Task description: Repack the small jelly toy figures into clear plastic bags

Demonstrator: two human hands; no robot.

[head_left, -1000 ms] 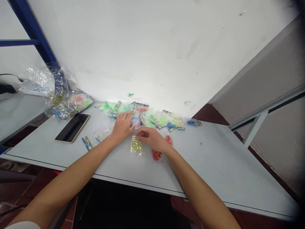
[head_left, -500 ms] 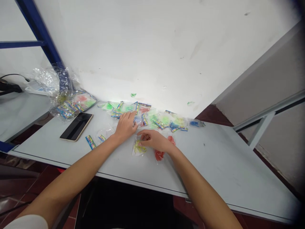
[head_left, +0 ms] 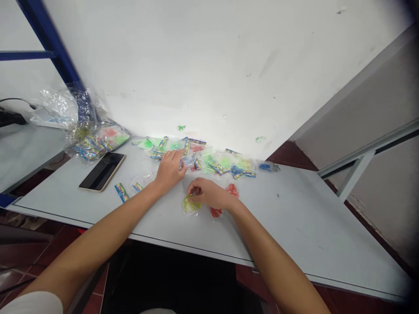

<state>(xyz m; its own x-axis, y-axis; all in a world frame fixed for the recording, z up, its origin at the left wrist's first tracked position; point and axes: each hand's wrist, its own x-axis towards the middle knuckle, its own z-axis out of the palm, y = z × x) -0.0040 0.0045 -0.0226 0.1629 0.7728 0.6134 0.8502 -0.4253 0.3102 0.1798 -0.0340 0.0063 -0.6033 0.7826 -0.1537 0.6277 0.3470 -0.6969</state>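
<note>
My left hand (head_left: 169, 171) lies over the near side of a row of small clear packets, its fingers stretched out and the thumb apart. Low over the table, my right hand (head_left: 211, 193) has curled fingers, with thumb and fingertips at a clear bag holding something stringy and yellow (head_left: 191, 206). The fingertips are partly hidden. A red piece in clear plastic (head_left: 216, 212) shows below my right wrist, and another red piece (head_left: 232, 189) lies beyond it. Green-filled packets (head_left: 209, 162) with printed cardboard headers, along with blue and red ones, line the wall.
A phone (head_left: 102, 172) lies on the left of the grey table (head_left: 294, 226). Near it are a loose printed header (head_left: 121, 192) and a heap of packets (head_left: 98, 141) under crinkled clear plastic (head_left: 60, 107). A blue metal frame (head_left: 62, 65) stands at left; a white wall (head_left: 209, 65) backs the table.
My right hand has shifted slightly left and down onto the yellow bag, its fingers more curled. My left hand has barely moved. The whole view has shifted a little.
</note>
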